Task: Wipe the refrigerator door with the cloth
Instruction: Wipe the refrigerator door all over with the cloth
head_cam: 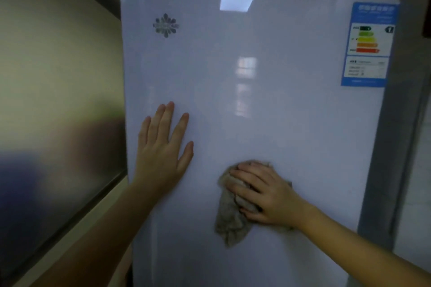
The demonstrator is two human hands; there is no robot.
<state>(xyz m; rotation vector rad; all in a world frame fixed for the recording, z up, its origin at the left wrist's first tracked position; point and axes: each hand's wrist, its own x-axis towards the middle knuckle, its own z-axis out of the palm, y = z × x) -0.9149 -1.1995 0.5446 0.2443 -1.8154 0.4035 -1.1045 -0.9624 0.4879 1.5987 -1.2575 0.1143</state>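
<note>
Left hand [163,154] flat, grip spread, on refrigerator door [279,112], right hand [263,196] pressing cloth [229,219], grip seemingly flat, logo [166,25] illegible

The refrigerator door [256,100] is glossy white; under the right fingers [245,177] the cloth [229,221] is mottled grey-beige. Well above them sit a grey leaf-pattern logo [166,25] and a blue-bordered label [369,44] — bars running green to red.

So I've got my left hand [163,154] flat on the white refrigerator door [279,112], fingers spread, near its left edge. My right hand [263,196] presses a crumpled grey cloth [229,221] against the door lower down, part of it hanging below. Energy label [368,44] sits top right, silver logo [166,25] top left.
</note>
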